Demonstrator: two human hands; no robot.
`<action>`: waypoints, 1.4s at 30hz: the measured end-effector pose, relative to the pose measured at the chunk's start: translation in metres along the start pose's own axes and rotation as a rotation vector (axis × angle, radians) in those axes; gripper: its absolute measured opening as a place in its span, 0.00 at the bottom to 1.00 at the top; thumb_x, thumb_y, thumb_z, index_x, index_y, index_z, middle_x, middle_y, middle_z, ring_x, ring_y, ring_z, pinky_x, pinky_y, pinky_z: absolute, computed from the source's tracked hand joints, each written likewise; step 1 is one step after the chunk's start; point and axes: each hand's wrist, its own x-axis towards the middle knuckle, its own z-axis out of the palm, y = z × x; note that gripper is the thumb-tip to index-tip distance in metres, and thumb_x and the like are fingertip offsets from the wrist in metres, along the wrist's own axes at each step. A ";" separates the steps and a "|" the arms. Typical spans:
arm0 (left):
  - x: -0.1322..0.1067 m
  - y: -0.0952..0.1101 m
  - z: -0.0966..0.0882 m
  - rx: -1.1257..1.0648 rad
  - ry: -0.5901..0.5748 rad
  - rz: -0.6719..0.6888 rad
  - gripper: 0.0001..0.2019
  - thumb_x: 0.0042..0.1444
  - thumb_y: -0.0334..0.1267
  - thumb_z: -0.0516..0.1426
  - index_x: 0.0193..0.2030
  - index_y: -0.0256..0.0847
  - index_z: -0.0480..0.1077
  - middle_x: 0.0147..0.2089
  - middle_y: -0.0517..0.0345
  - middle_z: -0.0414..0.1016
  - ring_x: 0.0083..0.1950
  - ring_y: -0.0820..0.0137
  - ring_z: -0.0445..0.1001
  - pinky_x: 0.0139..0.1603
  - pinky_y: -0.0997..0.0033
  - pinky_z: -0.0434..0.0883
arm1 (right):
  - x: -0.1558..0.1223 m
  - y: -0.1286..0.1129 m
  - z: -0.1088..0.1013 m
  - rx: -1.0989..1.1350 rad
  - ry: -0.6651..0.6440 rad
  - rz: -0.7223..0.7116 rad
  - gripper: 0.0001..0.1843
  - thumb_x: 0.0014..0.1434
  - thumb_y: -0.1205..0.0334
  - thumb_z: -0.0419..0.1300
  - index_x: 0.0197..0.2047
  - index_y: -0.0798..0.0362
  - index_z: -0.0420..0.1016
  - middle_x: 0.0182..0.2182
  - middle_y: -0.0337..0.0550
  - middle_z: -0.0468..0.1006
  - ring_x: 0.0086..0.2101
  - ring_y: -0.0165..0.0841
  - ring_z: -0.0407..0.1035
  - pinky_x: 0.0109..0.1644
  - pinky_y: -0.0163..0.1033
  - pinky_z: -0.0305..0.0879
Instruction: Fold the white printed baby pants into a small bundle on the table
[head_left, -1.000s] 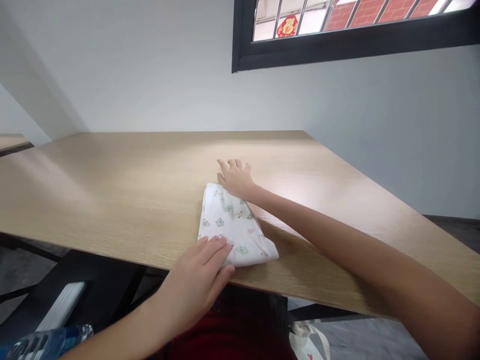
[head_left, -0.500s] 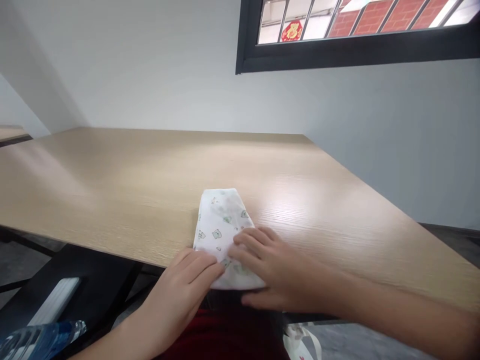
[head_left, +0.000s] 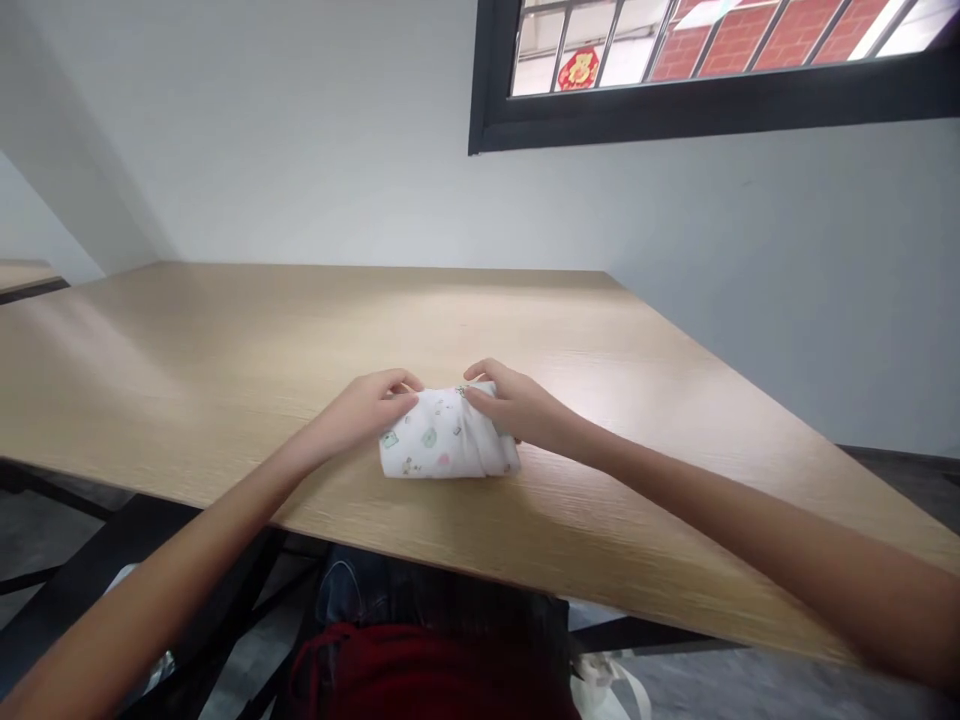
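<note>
A white cloth (head_left: pixel 448 437) printed with small green, pink and brown figures lies folded into a short bundle on the wooden table. Its far left corner is between the thumb and fingers of my left hand (head_left: pixel 382 400). On the opposite side my right hand (head_left: pixel 504 400) grips the far right part, where the fabric creases under the thumb. Parts of both far corners are hidden behind my fingers.
The table (head_left: pixel 300 330) reaches back to a grey-white wall (head_left: pixel 315 130) with a barred, dark-framed window (head_left: pixel 555 120). Below the front edge are a black seat (head_left: pixel 67 590) at left and a white bag (head_left: pixel 611 690) at right.
The long cloth strip has been doubled over, its near end now carried to the far side. Both hands have moved forward from the table's front edge to the cloth's far corners.
</note>
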 end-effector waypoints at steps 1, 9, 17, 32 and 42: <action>0.010 -0.009 0.006 0.064 0.006 0.003 0.14 0.58 0.40 0.45 0.43 0.39 0.69 0.40 0.55 0.73 0.40 0.67 0.71 0.37 0.71 0.68 | 0.008 0.004 0.005 -0.069 -0.004 0.029 0.09 0.63 0.64 0.47 0.41 0.55 0.67 0.38 0.47 0.70 0.33 0.33 0.66 0.31 0.35 0.61; 0.029 -0.020 0.045 0.283 0.206 -0.026 0.18 0.61 0.36 0.39 0.48 0.35 0.65 0.46 0.45 0.66 0.51 0.61 0.63 0.50 0.59 0.62 | 0.006 -0.007 0.037 -0.854 0.236 -0.201 0.15 0.62 0.67 0.43 0.37 0.59 0.71 0.44 0.56 0.67 0.40 0.45 0.61 0.40 0.47 0.54; 0.020 -0.015 0.054 0.339 0.109 0.105 0.18 0.63 0.41 0.40 0.53 0.37 0.61 0.50 0.47 0.65 0.53 0.60 0.62 0.54 0.55 0.58 | 0.006 0.028 0.031 -0.607 0.037 -0.206 0.20 0.65 0.64 0.38 0.52 0.61 0.63 0.44 0.54 0.69 0.44 0.44 0.61 0.43 0.45 0.58; 0.018 -0.001 0.012 -0.029 -0.156 -0.046 0.20 0.58 0.52 0.43 0.40 0.40 0.67 0.39 0.54 0.73 0.35 0.67 0.72 0.29 0.72 0.66 | -0.041 0.034 0.026 0.359 -0.026 -0.191 0.44 0.46 0.69 0.53 0.61 0.52 0.32 0.44 0.48 0.64 0.37 0.36 0.66 0.39 0.43 0.66; -0.064 -0.002 0.012 0.081 0.021 -0.231 0.19 0.60 0.50 0.39 0.28 0.41 0.61 0.31 0.59 0.69 0.33 0.67 0.68 0.35 0.67 0.63 | -0.029 0.033 0.027 0.252 0.111 -0.216 0.20 0.59 0.63 0.48 0.55 0.55 0.52 0.41 0.49 0.66 0.38 0.36 0.64 0.41 0.44 0.66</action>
